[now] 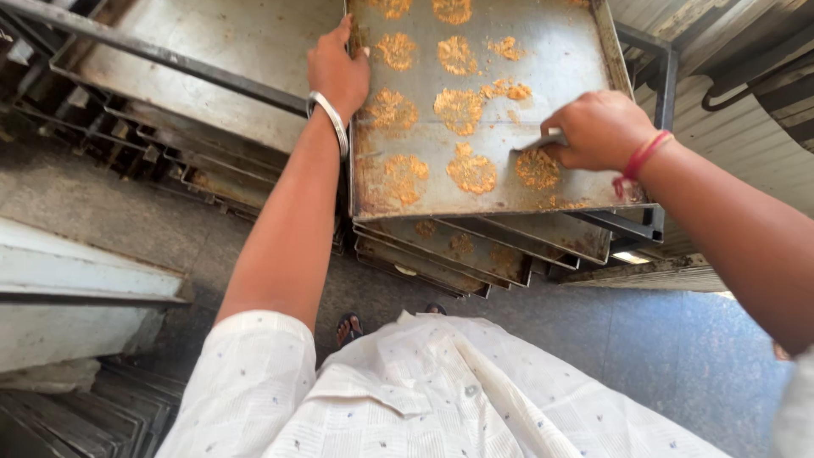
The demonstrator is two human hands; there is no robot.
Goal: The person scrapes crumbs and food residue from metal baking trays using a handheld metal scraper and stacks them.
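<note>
Right hand [600, 129] clenched on scraper [537, 142], blade pointing left onto the crusted tray [543, 59]. Left hand [337, 72] grips the tray's left edge.

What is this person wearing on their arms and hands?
No gloves: both hands are bare. The left hand has a silver metal bangle at the wrist; the right hand has red thread tied around its wrist. Short white sleeves with small dots cover the upper arms.

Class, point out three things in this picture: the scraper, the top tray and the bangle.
scraper [536, 142]: head view, on the metal blade beside the right hand.
top tray [555, 51]: head view, on bare metal near its right side.
bangle [331, 119]: head view, on the band at the left wrist.
</note>
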